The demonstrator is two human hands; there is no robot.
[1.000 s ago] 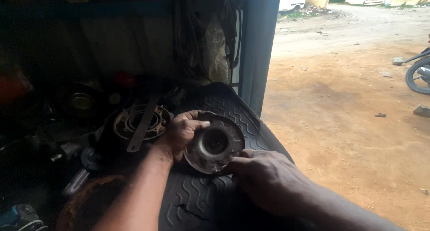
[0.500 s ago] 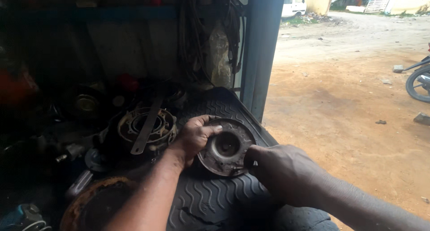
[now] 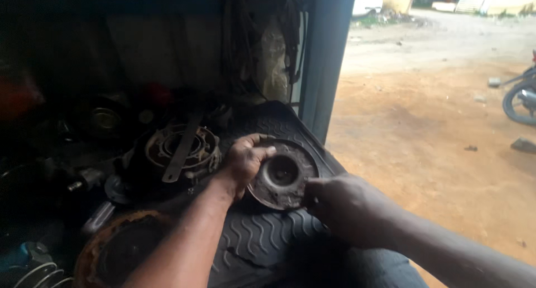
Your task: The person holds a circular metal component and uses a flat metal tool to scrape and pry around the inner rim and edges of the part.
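Head view: both hands, left (image 3: pixel 244 164) and right (image 3: pixel 343 207), pinch a rusty round disc (image 3: pixel 283 175) (dished centre) over ribbed rubber mat (image 3: pixel 257 240).

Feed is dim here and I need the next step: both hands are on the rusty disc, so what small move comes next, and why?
Probably tilt the disc toward the doorway light. The left hand grips its left rim and the right hand pinches its lower right edge, so it is held steady, but its grimy centre hub sits in shadow.
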